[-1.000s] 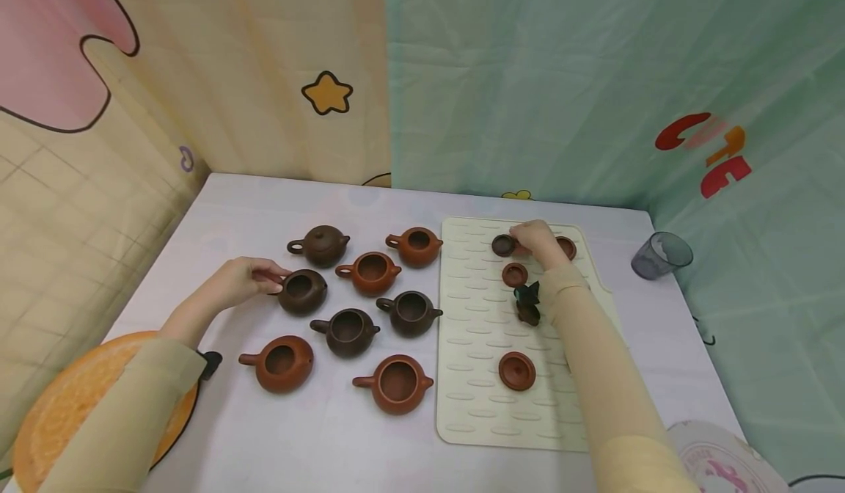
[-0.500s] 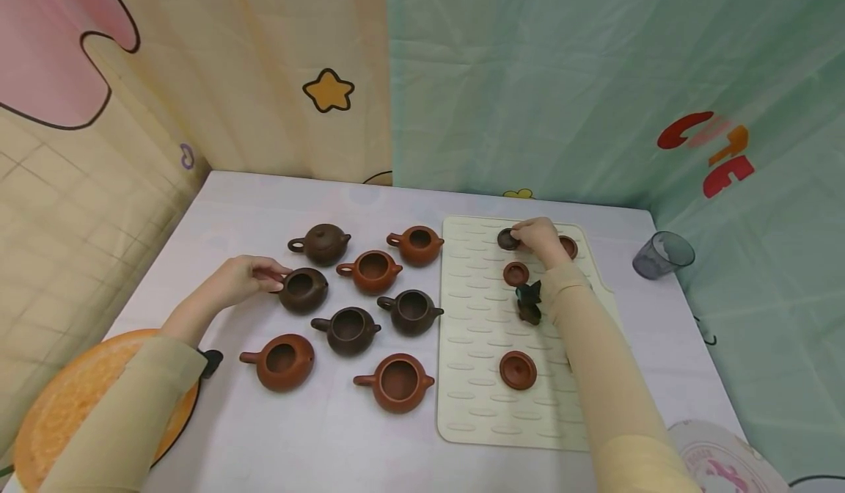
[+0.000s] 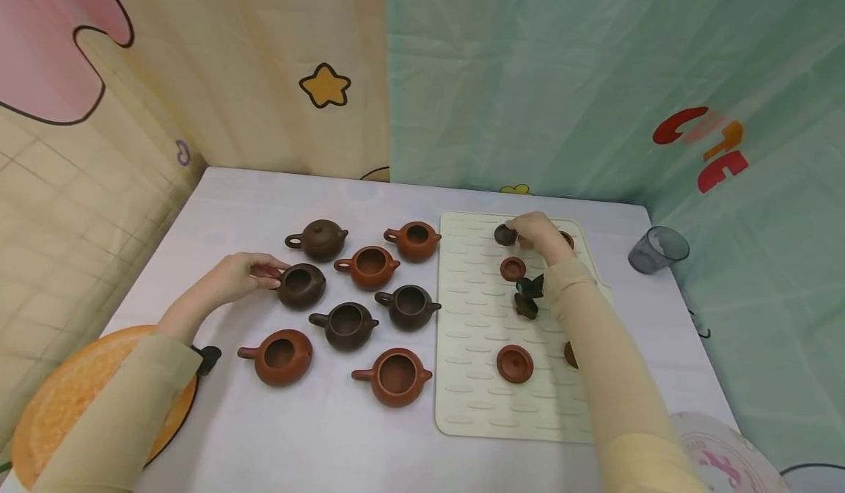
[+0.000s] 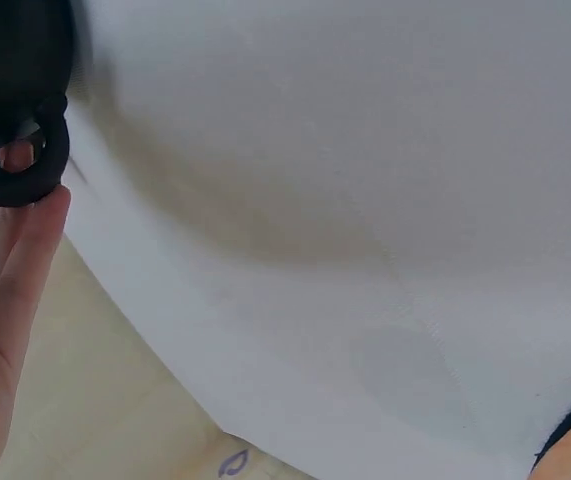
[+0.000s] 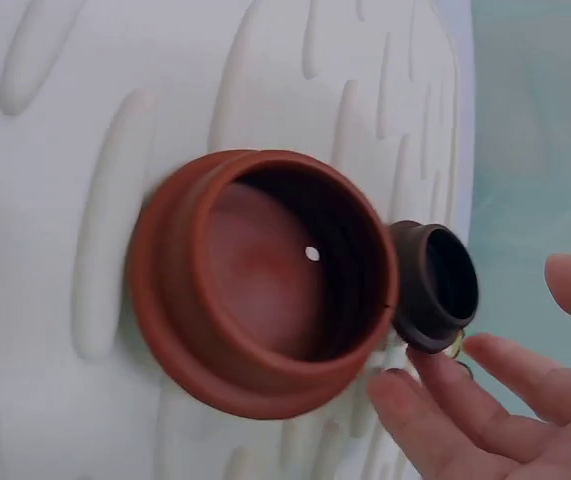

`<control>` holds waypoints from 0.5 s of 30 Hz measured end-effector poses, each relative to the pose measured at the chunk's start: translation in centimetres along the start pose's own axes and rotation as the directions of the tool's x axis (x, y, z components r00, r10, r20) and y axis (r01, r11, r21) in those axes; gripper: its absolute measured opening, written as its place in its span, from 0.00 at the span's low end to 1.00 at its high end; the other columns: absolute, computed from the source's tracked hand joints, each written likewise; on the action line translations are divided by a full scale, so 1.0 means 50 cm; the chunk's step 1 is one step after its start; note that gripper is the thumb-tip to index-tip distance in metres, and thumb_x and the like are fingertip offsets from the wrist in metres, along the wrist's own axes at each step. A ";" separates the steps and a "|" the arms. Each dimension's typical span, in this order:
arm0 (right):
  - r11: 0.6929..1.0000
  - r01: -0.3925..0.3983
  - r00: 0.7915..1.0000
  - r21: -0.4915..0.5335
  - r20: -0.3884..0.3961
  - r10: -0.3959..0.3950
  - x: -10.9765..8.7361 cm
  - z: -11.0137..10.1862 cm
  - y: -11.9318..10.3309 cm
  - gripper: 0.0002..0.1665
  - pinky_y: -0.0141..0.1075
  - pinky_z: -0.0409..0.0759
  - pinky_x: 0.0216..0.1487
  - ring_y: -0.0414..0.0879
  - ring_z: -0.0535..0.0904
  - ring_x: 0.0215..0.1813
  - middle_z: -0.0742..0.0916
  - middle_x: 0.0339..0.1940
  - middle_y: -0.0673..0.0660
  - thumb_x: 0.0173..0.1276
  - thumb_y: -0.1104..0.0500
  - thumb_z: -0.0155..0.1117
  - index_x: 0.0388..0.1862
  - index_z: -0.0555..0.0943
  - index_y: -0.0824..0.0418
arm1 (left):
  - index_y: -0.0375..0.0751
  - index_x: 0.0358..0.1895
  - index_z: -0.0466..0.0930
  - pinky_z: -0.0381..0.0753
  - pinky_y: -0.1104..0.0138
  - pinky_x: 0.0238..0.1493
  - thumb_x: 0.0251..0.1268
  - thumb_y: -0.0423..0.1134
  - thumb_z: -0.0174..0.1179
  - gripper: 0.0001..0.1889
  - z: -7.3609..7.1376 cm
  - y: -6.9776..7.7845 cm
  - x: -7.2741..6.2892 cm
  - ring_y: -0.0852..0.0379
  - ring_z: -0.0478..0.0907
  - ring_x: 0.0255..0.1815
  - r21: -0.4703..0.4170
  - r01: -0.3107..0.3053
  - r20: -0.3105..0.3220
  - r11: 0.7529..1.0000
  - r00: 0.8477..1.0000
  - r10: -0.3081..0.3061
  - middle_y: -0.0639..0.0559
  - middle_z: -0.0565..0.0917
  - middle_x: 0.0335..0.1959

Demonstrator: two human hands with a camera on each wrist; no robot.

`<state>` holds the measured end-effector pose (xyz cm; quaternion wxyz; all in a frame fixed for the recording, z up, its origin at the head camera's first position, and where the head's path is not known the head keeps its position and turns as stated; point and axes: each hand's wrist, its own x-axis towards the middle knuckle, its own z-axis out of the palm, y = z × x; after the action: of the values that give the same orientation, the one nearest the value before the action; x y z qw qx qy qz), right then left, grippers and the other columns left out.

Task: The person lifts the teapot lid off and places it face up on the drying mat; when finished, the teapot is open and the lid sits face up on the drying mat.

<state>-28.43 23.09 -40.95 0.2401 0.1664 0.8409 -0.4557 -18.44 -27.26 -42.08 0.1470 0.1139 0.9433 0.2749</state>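
My left hand (image 3: 240,278) pinches the handle of a dark brown lidless teapot (image 3: 301,286) at the left of the group. In the left wrist view the fingers meet the handle loop (image 4: 50,150), and most of the pot is cut off. Over the far part of a cream mat, my right hand (image 3: 538,235) has its fingertips at the edge of a small dark lid (image 5: 435,285), which lies inner side up. The thumb stands apart from that lid in the right wrist view. Closer to that camera lies a reddish-brown lid (image 5: 265,280), also inner side up.
Several teapots share the white table: a lidded dark one (image 3: 321,240), orange-brown ones (image 3: 370,267) and dark ones (image 3: 345,326). More lids, such as a red-brown one (image 3: 515,363), lie on the mat (image 3: 465,405). A grey glass (image 3: 658,249) stands far right.
The small dark lid has shifted slightly away from the person, with the right fingers at its edge. The left hand keeps its hold on the teapot handle. The head view has tilted slightly.
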 end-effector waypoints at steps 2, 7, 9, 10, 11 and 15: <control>1.000 0.017 1.000 -0.026 0.003 -0.017 -0.006 0.000 -0.008 0.35 0.47 0.64 0.74 0.61 0.57 0.78 0.60 0.78 0.67 0.79 0.54 0.47 0.77 0.56 0.69 | 0.33 0.55 0.81 0.79 0.58 0.44 0.65 0.35 0.64 0.17 -0.011 0.004 -0.001 0.45 0.84 0.45 0.011 -0.010 -0.006 1.000 1.000 0.010 0.40 0.87 0.43; 0.982 0.117 0.993 -0.151 0.018 -0.115 -0.036 0.020 -0.051 0.34 0.50 0.65 0.73 0.61 0.60 0.77 0.62 0.78 0.66 0.79 0.50 0.46 0.77 0.58 0.65 | 0.33 0.59 0.78 0.77 0.47 0.52 0.68 0.36 0.61 0.19 -0.041 0.026 0.011 0.38 0.82 0.51 0.018 -0.020 -0.079 1.000 0.997 0.021 0.35 0.85 0.47; 0.969 0.165 0.986 -0.184 0.034 -0.162 -0.048 0.045 -0.078 0.33 0.51 0.66 0.72 0.61 0.63 0.75 0.65 0.77 0.65 0.79 0.49 0.46 0.77 0.60 0.62 | 0.33 0.61 0.77 0.75 0.45 0.55 0.69 0.36 0.60 0.19 -0.048 0.037 0.024 0.36 0.80 0.54 0.009 -0.014 -0.100 1.000 0.995 0.015 0.33 0.84 0.50; 0.961 0.194 0.981 -0.194 0.046 -0.189 -0.053 0.061 -0.093 0.32 0.51 0.66 0.71 0.60 0.64 0.74 0.66 0.76 0.64 0.79 0.49 0.47 0.76 0.62 0.61 | 0.34 0.61 0.77 0.74 0.44 0.57 0.69 0.36 0.60 0.19 -0.051 0.042 0.031 0.36 0.79 0.55 0.004 -0.009 -0.106 1.000 0.994 0.009 0.33 0.83 0.52; 0.953 0.225 0.974 -0.202 0.055 -0.219 -0.058 0.080 -0.109 0.31 0.51 0.67 0.71 0.59 0.66 0.74 0.68 0.75 0.63 0.79 0.48 0.48 0.75 0.64 0.60 | 0.34 0.62 0.76 0.73 0.43 0.58 0.70 0.36 0.60 0.20 -0.052 0.047 0.038 0.35 0.78 0.57 -0.001 -0.003 -0.107 1.000 0.994 0.003 0.32 0.82 0.54; 0.916 0.365 0.931 -0.170 0.087 -0.355 -0.072 0.171 -0.170 0.26 0.48 0.69 0.70 0.54 0.70 0.71 0.76 0.70 0.59 0.77 0.50 0.53 0.69 0.73 0.58 | 0.33 0.63 0.75 0.70 0.41 0.62 0.70 0.37 0.60 0.21 -0.049 0.058 0.066 0.33 0.74 0.62 -0.011 0.009 -0.096 1.000 0.995 -0.010 0.30 0.79 0.58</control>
<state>-27.54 11.14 -37.15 0.1891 -0.0262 0.8885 -0.4173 -21.97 -25.07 -39.19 0.1036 0.0953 0.9483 0.2843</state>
